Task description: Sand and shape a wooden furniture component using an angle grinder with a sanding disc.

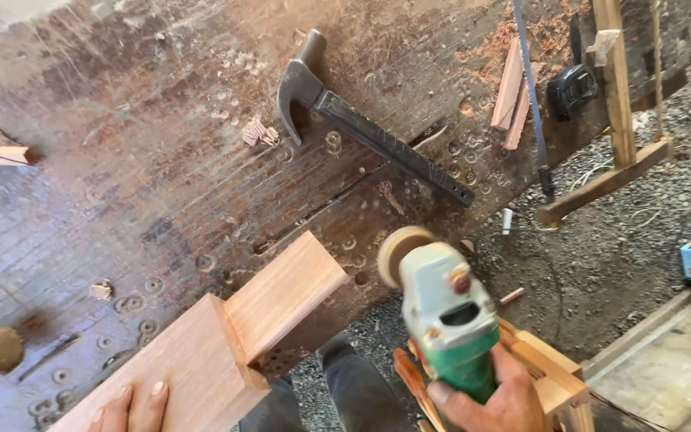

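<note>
gripping the green angle grinder [451, 320] in my right hand [493, 400], i have my fingers wrapped tight around the back of its body, low and right in the view. its sanding disc [404, 252] points up and left, toward the free end of the stepped wooden block [233, 336], which lies just to the left of the disc, near it but not touching as far as i can tell; the tool is a bit blurred, so the gap is hard to judge.

the block's long axis runs from lower left to upper right, its thinner end sticking out past the edge of the workbench [121, 200]. my left hand [133, 410] presses flat on the thick near end, fingers close together and laid on top, not curled around it. so the right hand with the grinder is the one nearer the thin end, and the left only pins the wood down.

farther up the bench a dark claw hammer [361, 120] lies slanted, well apart from the block. a few wood offcuts [512, 92] and a black tape measure [573, 88] sit near the far edge, beside a frame saw [601, 104] leaning there. below the grinder, by my wrist, stands a small wooden frame piece [553, 376]. my dark trouser leg [353, 384] shows between block and grinder over the gravel ground [617, 256]. nothing lies between the disc and the wood.
</note>
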